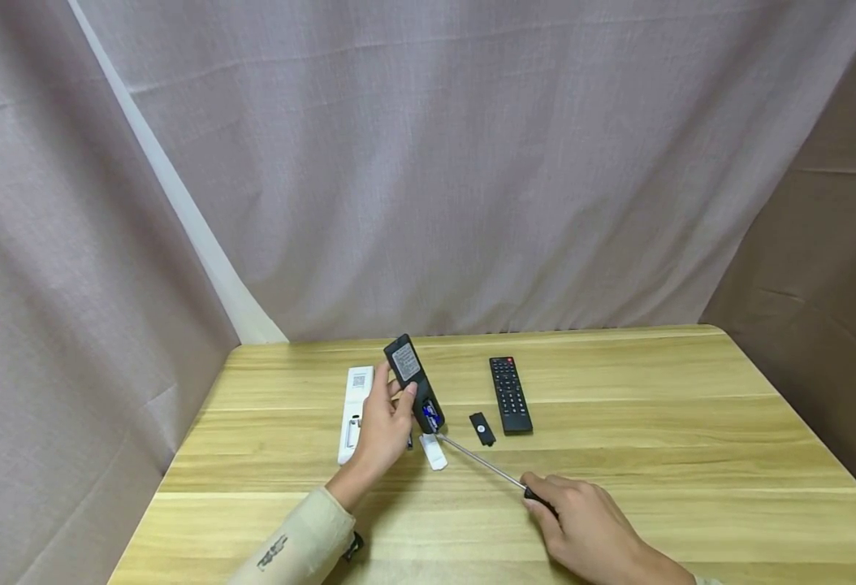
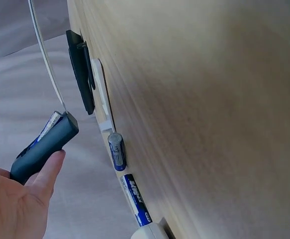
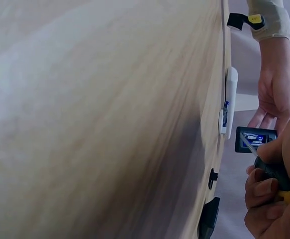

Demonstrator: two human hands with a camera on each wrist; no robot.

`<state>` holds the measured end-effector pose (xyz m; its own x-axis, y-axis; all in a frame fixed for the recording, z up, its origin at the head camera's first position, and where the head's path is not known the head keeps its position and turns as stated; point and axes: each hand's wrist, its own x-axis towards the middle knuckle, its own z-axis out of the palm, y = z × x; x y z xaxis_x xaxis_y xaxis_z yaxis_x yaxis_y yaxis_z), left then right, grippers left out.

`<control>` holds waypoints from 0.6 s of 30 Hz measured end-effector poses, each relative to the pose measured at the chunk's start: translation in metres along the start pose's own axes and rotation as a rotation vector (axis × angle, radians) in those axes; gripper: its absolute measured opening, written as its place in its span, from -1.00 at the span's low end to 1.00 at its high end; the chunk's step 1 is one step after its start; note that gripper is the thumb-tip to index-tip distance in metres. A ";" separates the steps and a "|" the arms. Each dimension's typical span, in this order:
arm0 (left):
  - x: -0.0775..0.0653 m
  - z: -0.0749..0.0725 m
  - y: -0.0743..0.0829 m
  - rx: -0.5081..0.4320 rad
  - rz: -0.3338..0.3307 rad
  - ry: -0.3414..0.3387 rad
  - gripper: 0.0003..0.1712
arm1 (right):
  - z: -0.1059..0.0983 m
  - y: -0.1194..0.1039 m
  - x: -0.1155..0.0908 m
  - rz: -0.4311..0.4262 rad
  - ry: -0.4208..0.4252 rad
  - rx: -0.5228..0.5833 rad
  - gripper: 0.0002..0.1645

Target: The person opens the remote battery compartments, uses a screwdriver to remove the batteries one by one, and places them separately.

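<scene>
In the head view my left hand (image 1: 382, 426) holds a black remote control (image 1: 404, 362) above the table, tilted, its back facing me. The battery compartment near its lower end is uncovered, and blue batteries (image 1: 430, 416) show inside. My right hand (image 1: 589, 520) grips a screwdriver (image 1: 482, 461) by its dark handle. The thin shaft reaches up to the left, and the tip meets the compartment's lower end. From the left wrist, the same tip is at the end of the remote (image 2: 45, 149), beside a battery (image 2: 50, 124). Yellow shows on the screwdriver handle (image 3: 287, 195) in the right wrist view.
A white remote (image 1: 355, 398) lies left, its back up. Near it lie a white battery cover (image 1: 434, 453) and two loose blue batteries (image 2: 117, 152). Rightward are a black battery cover (image 1: 482, 429) and another black remote (image 1: 511, 394), buttons up. Curtains stand behind the wooden table (image 1: 654, 406).
</scene>
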<state>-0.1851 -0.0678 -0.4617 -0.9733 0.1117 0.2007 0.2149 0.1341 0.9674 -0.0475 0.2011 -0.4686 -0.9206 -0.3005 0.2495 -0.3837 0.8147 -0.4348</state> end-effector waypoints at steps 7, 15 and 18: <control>-0.001 -0.001 0.001 -0.004 0.022 -0.006 -0.43 | -0.001 -0.002 0.001 0.008 0.018 -0.019 -0.67; 0.000 -0.002 0.002 0.019 0.013 -0.024 -0.41 | 0.001 -0.003 -0.001 -0.014 0.026 0.031 -0.69; 0.000 -0.002 0.003 0.051 0.014 -0.021 -0.41 | 0.001 -0.002 -0.001 -0.015 0.031 0.024 -0.69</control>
<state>-0.1843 -0.0695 -0.4583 -0.9684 0.1347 0.2101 0.2326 0.1824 0.9553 -0.0455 0.1987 -0.4691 -0.9122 -0.2970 0.2823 -0.3995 0.7978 -0.4515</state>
